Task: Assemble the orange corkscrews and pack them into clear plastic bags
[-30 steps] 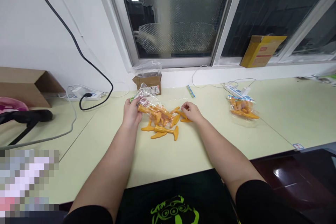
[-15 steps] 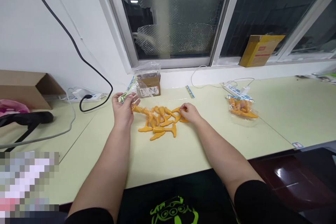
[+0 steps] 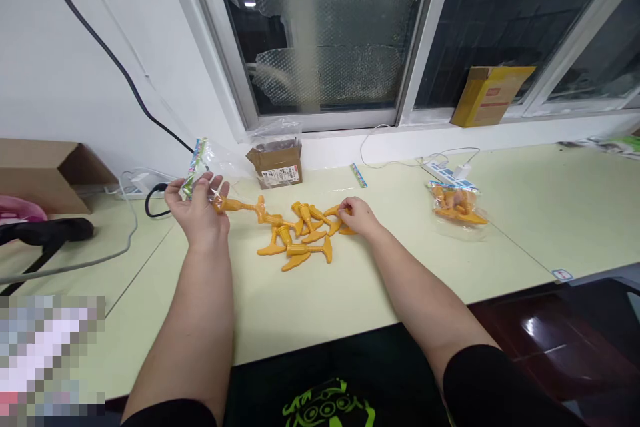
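Note:
My left hand (image 3: 203,213), raised left of the pile, grips a clear plastic bag (image 3: 196,159) with a colourful printed header. From its fingers an orange plastic piece (image 3: 239,205) with a ribbed handle reaches right towards the pile; whether it is inside the bag is unclear. Several orange pick-shaped plastic pieces (image 3: 306,213) lie loosely heaped on the table. At the heap's right end my right hand (image 3: 361,217) has its fingers pinched on an orange piece (image 3: 332,211), mostly covered by the fingertips.
A small cardboard box (image 3: 280,170) stands behind the heap, with a printed strip (image 3: 359,175) to its right. Farther right lies a filled bag of orange pieces (image 3: 459,205) by a power strip (image 3: 453,175). A larger carton (image 3: 45,170) and cables are at left.
My left hand has moved left, drawing the bag and an orange piece away from the heap. My right hand stays at the heap's right end. The view has shifted slightly.

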Available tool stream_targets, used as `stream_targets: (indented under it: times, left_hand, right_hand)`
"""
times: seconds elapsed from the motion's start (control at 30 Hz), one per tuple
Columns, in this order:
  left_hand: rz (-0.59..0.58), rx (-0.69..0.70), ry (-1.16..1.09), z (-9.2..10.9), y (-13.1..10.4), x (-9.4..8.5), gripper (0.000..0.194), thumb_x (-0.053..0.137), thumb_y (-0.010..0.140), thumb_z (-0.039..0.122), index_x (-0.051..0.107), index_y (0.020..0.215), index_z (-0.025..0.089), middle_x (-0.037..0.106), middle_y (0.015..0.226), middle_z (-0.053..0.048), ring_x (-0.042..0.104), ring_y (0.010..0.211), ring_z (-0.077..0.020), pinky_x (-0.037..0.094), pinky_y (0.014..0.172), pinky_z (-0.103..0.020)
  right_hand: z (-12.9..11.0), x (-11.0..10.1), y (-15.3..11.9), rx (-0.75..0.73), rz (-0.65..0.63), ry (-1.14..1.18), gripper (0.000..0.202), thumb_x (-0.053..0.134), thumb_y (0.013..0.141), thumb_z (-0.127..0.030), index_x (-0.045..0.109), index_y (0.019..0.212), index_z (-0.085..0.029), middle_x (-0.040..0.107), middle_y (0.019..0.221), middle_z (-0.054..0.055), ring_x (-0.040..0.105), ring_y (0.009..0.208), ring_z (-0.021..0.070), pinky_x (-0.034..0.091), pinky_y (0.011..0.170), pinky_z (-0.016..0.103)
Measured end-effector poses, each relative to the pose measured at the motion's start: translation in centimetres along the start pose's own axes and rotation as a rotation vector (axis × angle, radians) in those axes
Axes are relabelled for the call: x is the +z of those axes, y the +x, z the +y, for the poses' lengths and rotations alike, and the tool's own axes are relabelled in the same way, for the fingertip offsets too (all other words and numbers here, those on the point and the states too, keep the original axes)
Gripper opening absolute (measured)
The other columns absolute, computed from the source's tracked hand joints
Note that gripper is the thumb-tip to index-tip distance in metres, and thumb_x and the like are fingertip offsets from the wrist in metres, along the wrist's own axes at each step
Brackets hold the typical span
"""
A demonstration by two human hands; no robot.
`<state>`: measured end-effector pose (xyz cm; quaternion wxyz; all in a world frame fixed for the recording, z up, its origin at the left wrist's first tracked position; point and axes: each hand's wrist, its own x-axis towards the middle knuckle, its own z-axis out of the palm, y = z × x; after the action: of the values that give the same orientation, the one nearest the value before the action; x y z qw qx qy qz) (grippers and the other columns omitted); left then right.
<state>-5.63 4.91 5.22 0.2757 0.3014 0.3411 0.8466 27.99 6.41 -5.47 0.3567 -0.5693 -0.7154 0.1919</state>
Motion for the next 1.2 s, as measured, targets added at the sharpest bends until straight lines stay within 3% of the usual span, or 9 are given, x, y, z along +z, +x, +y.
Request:
stream_targets:
  times: [0.17, 0.27, 0.4, 0.5, 0.6, 0.7, 0.87, 1.03, 1.2]
  left_hand:
    - [-0.005, -0.056, 0.067, -1.1, 0.0, -0.5, 0.034, 0.068, 0.085, 0.017, 0.046, 0.109, 0.026, 0.072, 0.101, -0.002, 0.076, 0.084, -0.0171, 0.060, 0.083, -0.039]
    - [-0.089, 0.018, 0.175, -1.3, -0.3, -0.4, 0.025, 0.068, 0.092, 0.030, 0.054, 0.111, 0.023, 0.073, 0.094, -0.005, 0.075, 0.077, -0.0169, 0.060, 0.075, -0.033]
    - [-0.206, 0.154, 0.212, -0.4, -1.3, 0.6, 0.025, 0.063, 0.099, 0.037, 0.057, 0.118, 0.022, 0.074, 0.089, -0.004, 0.074, 0.075, -0.0156, 0.059, 0.073, -0.029]
    - [-0.201, 0.133, 0.117, 0.5, -2.0, 1.9, 0.021, 0.057, 0.103, 0.035, 0.053, 0.120, 0.024, 0.073, 0.088, -0.001, 0.073, 0.072, -0.0143, 0.058, 0.071, -0.027]
    - [-0.134, 0.022, 0.009, 0.6, -3.0, 3.0, 0.021, 0.056, 0.103, 0.036, 0.050, 0.120, 0.026, 0.072, 0.090, 0.000, 0.073, 0.072, -0.0151, 0.060, 0.071, -0.030]
    - [-0.109, -0.107, -0.053, -0.3, -4.7, 3.6, 0.025, 0.060, 0.100, 0.040, 0.049, 0.118, 0.027, 0.071, 0.092, -0.001, 0.074, 0.074, -0.0168, 0.061, 0.075, -0.034]
    - [-0.142, -0.265, -0.087, -2.6, -7.5, 3.5, 0.034, 0.067, 0.095, 0.050, 0.048, 0.115, 0.030, 0.072, 0.092, 0.001, 0.075, 0.080, -0.0190, 0.061, 0.079, -0.038]
    - [-0.256, -0.245, -0.060, -3.6, -8.6, 2.8, 0.040, 0.069, 0.091, 0.056, 0.050, 0.112, 0.028, 0.073, 0.090, -0.001, 0.077, 0.082, -0.0212, 0.061, 0.078, -0.037]
    - [-0.283, -0.202, 0.008, -4.0, -7.5, 1.8, 0.042, 0.080, 0.082, 0.046, 0.053, 0.107, 0.025, 0.073, 0.086, -0.003, 0.076, 0.080, -0.0205, 0.060, 0.071, -0.030]
  right_hand:
    - [-0.4, -0.1, -0.1, 0.016, -0.005, -0.007, 0.006, 0.066, 0.087, -0.022, 0.069, 0.091, -0.019, 0.066, 0.097, 0.006, 0.060, 0.090, 0.0190, 0.047, 0.086, 0.032]
    - [-0.4, -0.1, -0.1, 0.014, -0.010, -0.016, 0.006, 0.066, 0.087, -0.021, 0.069, 0.091, -0.019, 0.066, 0.097, 0.006, 0.060, 0.090, 0.0193, 0.047, 0.086, 0.032]
    - [-0.5, -0.3, -0.2, 0.010, -0.003, -0.024, 0.006, 0.066, 0.087, -0.022, 0.070, 0.091, -0.019, 0.066, 0.099, 0.007, 0.062, 0.095, 0.0215, 0.048, 0.090, 0.035]
    - [-1.2, -0.8, -0.4, -0.056, 0.103, -0.041, 0.009, 0.066, 0.086, -0.023, 0.071, 0.092, -0.019, 0.068, 0.102, 0.009, 0.061, 0.103, 0.0259, 0.047, 0.097, 0.041]
    - [-2.5, -0.9, -0.7, -0.209, 0.154, 0.151, 0.011, 0.063, 0.089, -0.027, 0.072, 0.092, -0.020, 0.070, 0.098, 0.008, 0.063, 0.098, 0.0239, 0.048, 0.096, 0.040]
    - [-3.9, -0.3, -1.2, -0.267, -0.002, 0.536, 0.023, 0.060, 0.095, -0.039, 0.074, 0.101, -0.022, 0.073, 0.096, 0.005, 0.065, 0.089, 0.0193, 0.052, 0.086, 0.035]
    - [-5.1, 1.3, -2.0, -0.175, -0.274, 0.865, 0.045, 0.071, 0.087, -0.054, 0.072, 0.119, -0.023, 0.074, 0.092, 0.003, 0.066, 0.081, 0.0167, 0.054, 0.080, 0.032]
    - [-5.1, 2.0, -2.2, 0.062, -0.325, 0.912, 0.057, 0.085, 0.075, -0.049, 0.063, 0.122, -0.025, 0.069, 0.076, -0.003, 0.061, 0.065, 0.0131, 0.045, 0.058, 0.023]
    - [-5.3, 2.0, -1.8, 0.223, -0.295, 0.992, 0.066, 0.092, 0.062, -0.046, 0.060, 0.115, -0.024, 0.060, 0.064, -0.009, 0.046, 0.048, 0.0085, 0.032, 0.045, 0.021]
